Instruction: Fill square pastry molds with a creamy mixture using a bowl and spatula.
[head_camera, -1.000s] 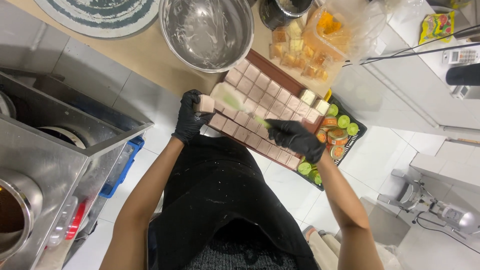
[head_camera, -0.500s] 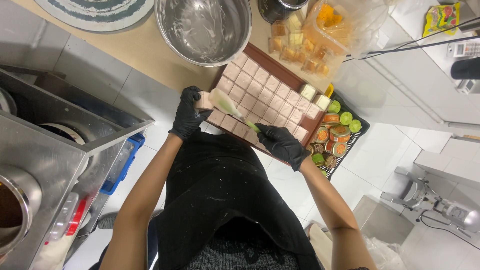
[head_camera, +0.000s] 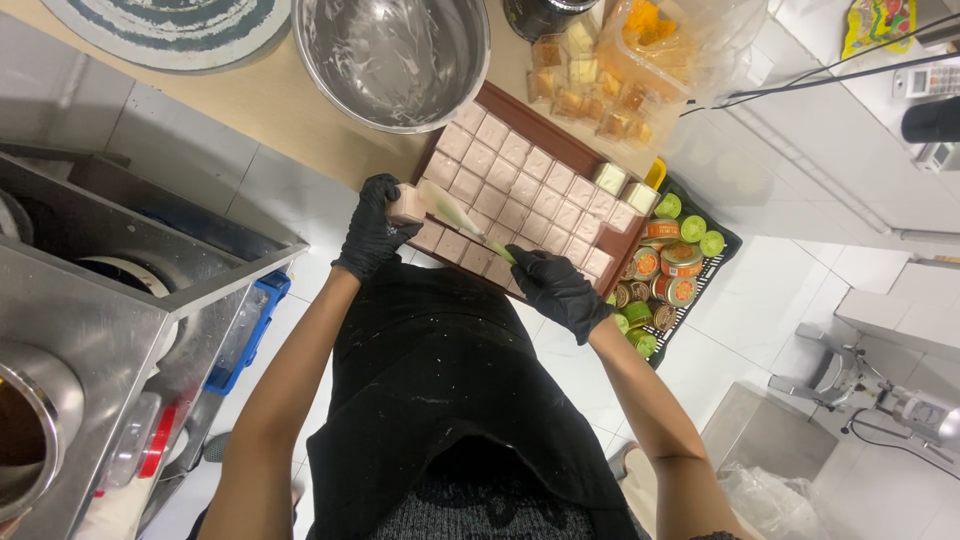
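Black gloves cover both hands. The left hand (head_camera: 372, 232) is closed around one pale pink square block (head_camera: 407, 204), held just off the near left corner of the brown tray (head_camera: 560, 136), while the right hand (head_camera: 560, 290) grips the handle of a pale green spatula (head_camera: 462, 216) whose blade lies against the block's side. To my eye the step in hand is spreading or smoothing a coating on that block, and doing it well seems to call for a flat blade angle, light even pressure, and turning the block with the left fingers rather than pressing into it, since it looks soft. Just beyond both hands the tray carries tight rows of matching pale pink squares (head_camera: 520, 185). Past the left hand stands a steel mixing bowl (head_camera: 392, 55) smeared white inside. To the right of the right hand, a black crate (head_camera: 722, 245) holds small round tins (head_camera: 662, 262) with orange labelled lids and others with plain green lids; their print is too small to tell. Farther beyond the tray, clear plastic bags (head_camera: 600, 70) hold yellow and tan cubes, and well off to the right lies a small yellow-green packet (head_camera: 878, 25).
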